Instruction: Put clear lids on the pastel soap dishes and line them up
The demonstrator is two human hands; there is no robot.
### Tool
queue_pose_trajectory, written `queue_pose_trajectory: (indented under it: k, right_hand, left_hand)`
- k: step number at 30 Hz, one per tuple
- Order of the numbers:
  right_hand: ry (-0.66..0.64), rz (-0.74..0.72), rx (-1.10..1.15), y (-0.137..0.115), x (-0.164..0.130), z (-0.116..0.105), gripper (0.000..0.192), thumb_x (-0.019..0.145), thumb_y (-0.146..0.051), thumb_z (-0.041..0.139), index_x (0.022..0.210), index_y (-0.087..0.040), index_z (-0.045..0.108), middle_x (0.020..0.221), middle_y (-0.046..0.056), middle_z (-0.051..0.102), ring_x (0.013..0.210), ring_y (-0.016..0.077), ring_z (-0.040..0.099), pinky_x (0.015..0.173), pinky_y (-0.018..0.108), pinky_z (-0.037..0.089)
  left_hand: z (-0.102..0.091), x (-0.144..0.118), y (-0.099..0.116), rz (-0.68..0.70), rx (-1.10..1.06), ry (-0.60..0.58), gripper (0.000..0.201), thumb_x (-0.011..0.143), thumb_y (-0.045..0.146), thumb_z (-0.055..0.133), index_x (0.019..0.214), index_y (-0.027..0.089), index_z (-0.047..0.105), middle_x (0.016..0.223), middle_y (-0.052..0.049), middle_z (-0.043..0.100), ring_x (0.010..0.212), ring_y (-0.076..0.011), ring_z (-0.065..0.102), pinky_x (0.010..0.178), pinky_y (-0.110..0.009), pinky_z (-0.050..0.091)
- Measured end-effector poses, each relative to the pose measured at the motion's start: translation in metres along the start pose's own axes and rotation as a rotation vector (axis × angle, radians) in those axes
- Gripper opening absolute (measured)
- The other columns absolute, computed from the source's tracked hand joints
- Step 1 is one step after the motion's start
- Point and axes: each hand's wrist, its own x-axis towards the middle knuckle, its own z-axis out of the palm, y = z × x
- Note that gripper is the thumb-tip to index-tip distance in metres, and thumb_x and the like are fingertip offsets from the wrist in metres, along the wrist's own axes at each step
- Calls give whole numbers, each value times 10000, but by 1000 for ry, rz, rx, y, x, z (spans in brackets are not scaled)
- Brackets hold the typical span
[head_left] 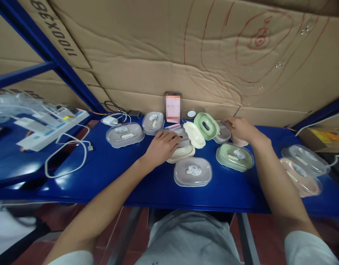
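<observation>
— Where were our hands?

— Our left hand (161, 146) lay palm down, fingers loosely curled, on a cream soap box (182, 153) near the middle of the blue bench (125, 176). It rested on the box's top rather than gripping it; a grey clear lid (182, 134) sat just behind the fingertips.

— And the other?

— Our right hand (239, 129) reached further back, fingers bent over a pink box (240, 142) that it mostly hid. Whether it was clamped on it or only touching, we could not tell.

— What lay between them?

— A cream tray (194, 134) and a green tray (206, 126), both tilted against each other, with a clear-lidded box (222, 135) just beside the right hand.

— Nearer to us?

— A clear-lidded box with a round label (193, 172) in front, and a green lidded box (235, 156) to its right under our right forearm.

— Farther out?

— Two grey lidded boxes (125, 134) (153, 122) to the left, a white charger with cable (111, 120) behind them, a power strip (52, 127) at the far left. At the right edge a clear box (304, 159) overlapped a pink one (300, 177). A phone (173, 107) leaned upright against the cardboard wall (169, 48).
</observation>
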Motion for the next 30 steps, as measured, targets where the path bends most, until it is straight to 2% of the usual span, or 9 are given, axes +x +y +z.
queue_pose_trajectory:
  k: [3,6,8,13,18,22,25,28,30]
  right_hand:
    - [-119,-17,-15,3,-3,-2,348,1051,-350,534,1261,-177,751,1182,150,811,1068,297,761,964,388,559]
    - [-202,-38,-38,-5,-4,5,374,988,-460,657,1260,-222,757,1215,113,811,1081,293,764,940,367,559]
    - [-246,-39,-57,-10,-3,12,382,938,-459,722,1253,-247,758,1222,93,813,1074,293,770,908,350,557]
    - [-284,-3,-130,-13,1,24,303,888,-380,772,1138,-209,766,1113,128,823,1000,313,780,836,340,535]
    - [-259,-61,-116,-11,3,20,289,1015,-404,636,1209,-229,759,1168,120,819,1050,317,771,898,353,524]
    - [-177,-88,-47,-5,4,10,419,1113,-422,461,1428,-241,670,1386,106,757,1203,305,730,1012,372,525]
    - [-98,-29,-25,13,3,-2,480,1147,-373,364,1527,-193,595,1489,139,694,1292,296,687,1076,383,499]
    - [-40,101,-64,41,-2,-13,469,1126,-294,393,1484,-94,622,1435,245,698,1241,333,699,1049,426,490]
    - [-31,170,-90,58,-7,-17,404,1077,-270,514,1391,-80,683,1344,265,735,1145,330,725,983,412,507]
  left_hand:
    - [-3,0,-3,-14,6,-2,238,1092,223,519,1079,190,755,1063,-114,767,1005,-291,731,876,-435,539]
    - [-6,-1,-1,14,-16,-22,269,1106,250,498,1015,185,742,969,-93,754,927,-259,730,850,-398,551]
    - [-7,-1,2,65,-44,-53,253,1103,276,521,1008,185,738,950,-81,756,909,-243,732,821,-369,558]
    - [-7,-3,8,211,-109,-145,190,1067,292,601,978,199,741,940,-52,764,894,-227,739,808,-342,569]
    - [-4,-3,5,231,-130,-140,167,1063,273,611,1013,185,744,987,-68,774,916,-242,745,828,-361,575]
    - [-5,-3,3,242,-137,-100,240,1104,233,521,1013,183,738,981,-66,773,910,-223,741,829,-349,569]
    - [-8,-2,7,244,-139,-53,279,1131,253,474,1058,181,734,1030,-79,778,955,-227,742,863,-361,566]
    - [-12,-2,12,263,-133,-10,276,1137,266,476,1059,184,728,1012,-73,772,945,-224,737,855,-358,559]
    - [-13,-2,15,281,-123,-1,270,1134,261,482,1042,183,723,981,-65,763,914,-219,730,838,-352,553]
